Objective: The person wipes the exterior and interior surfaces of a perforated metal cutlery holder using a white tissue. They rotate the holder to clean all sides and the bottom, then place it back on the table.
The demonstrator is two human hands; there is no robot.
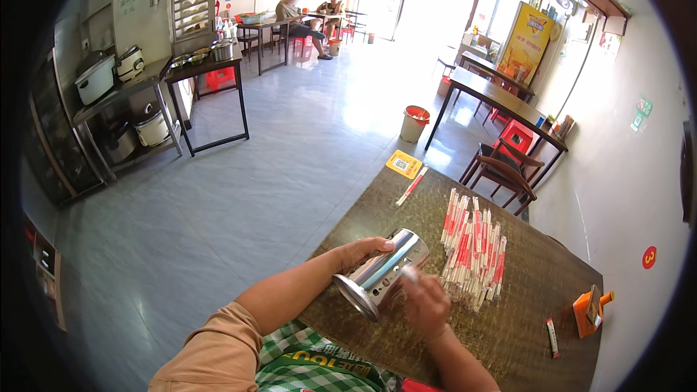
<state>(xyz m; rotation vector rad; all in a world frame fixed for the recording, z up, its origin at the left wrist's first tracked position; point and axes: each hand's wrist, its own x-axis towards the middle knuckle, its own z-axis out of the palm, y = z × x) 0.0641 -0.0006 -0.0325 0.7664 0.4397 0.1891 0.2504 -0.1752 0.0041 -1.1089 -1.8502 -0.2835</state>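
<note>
My left hand (365,250) is closed around a shiny steel chopstick holder (374,274), a cylinder with round holes in its side and a flared base. It is tilted over the near left edge of the dark table (363,348), its base toward me. Beside its perforated side is my right hand (427,303), fingers bent in and smeared by motion. Something small and whitish shows at its fingertips, too blurred to name. To the right lies a pile of paper-wrapped chopsticks (475,250) in red and white. One more wrapped pair (412,186) lies apart at the far end.
A yellow card (404,165) lies at the table's far corner. Near the right edge stand an orange box (587,313) and a small packet (552,338). Beyond are a bin (414,125), a wooden chair (508,170) and other tables. Two people sit at the back.
</note>
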